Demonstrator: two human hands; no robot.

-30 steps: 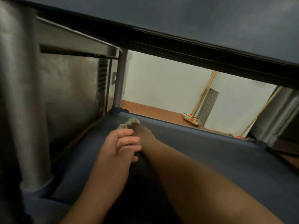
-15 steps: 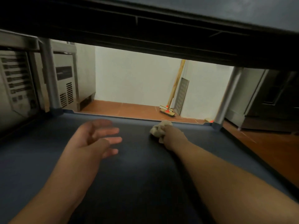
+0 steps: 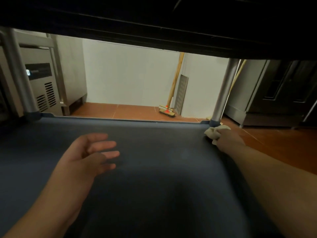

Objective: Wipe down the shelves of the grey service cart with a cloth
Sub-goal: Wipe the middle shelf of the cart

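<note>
I look along a dark grey cart shelf point(image 3: 154, 169) from under the shelf above it. My right hand point(image 3: 229, 140) grips a bunched pale cloth point(image 3: 213, 132) at the shelf's far right corner, beside the metal cart post point(image 3: 223, 91). The cloth touches the shelf surface there. My left hand point(image 3: 92, 152) hovers over the left middle of the shelf with fingers loosely spread and nothing in it. Whether the left hand touches the shelf I cannot tell.
The underside of the upper shelf point(image 3: 154, 23) hangs low overhead. A second cart post point(image 3: 18, 74) stands at the far left corner. Beyond it are a steel appliance point(image 3: 44, 79), an orange tiled floor point(image 3: 120, 110), a broom point(image 3: 169, 107) against the white wall and dark cabinets point(image 3: 283, 90).
My right hand has swept the cloth from the far left corner across the far part of the shelf to the right corner. The left hand has opened and stayed at the left.
</note>
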